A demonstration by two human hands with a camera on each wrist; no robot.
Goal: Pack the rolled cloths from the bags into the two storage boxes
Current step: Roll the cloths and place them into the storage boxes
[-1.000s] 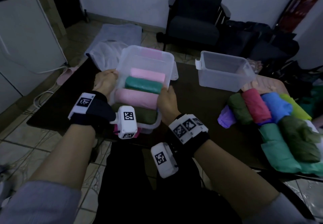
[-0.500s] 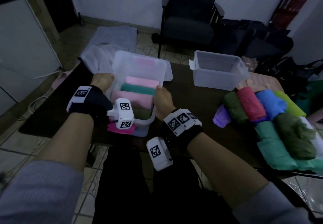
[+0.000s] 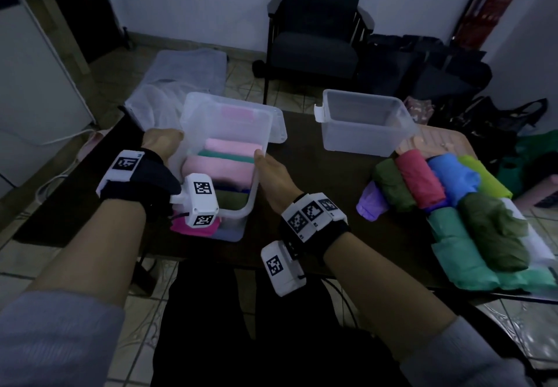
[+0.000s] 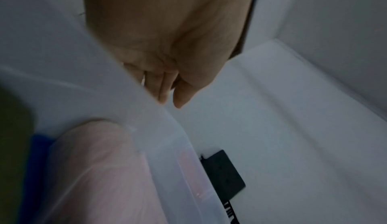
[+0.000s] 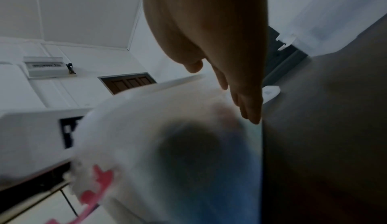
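Translucent plastic makes up the near storage box, which sits at about ten o'clock from the middle of the dark table, tilted toward the person and already holding rolled cloths in pink, teal, olive and blue. The left hand clasps its left wall, fingers folded against the plastic in the left wrist view. The right hand lies flat on the right wall, fingers straight and the thumb at the rim, so it presses rather than grasps. At one o'clock stands the second storage box, with nothing seen inside it. At three to four o'clock the remaining rolls lie touching one another in red, blue, greens and purple. A mesh bag lies just beyond the near box. Thin walls like these will likely flex and feel slick, so the box is best squeezed low on both sides or hooked under the rim. The cloths are soft, light and apt to unroll; taking each around its middle should keep it wound.
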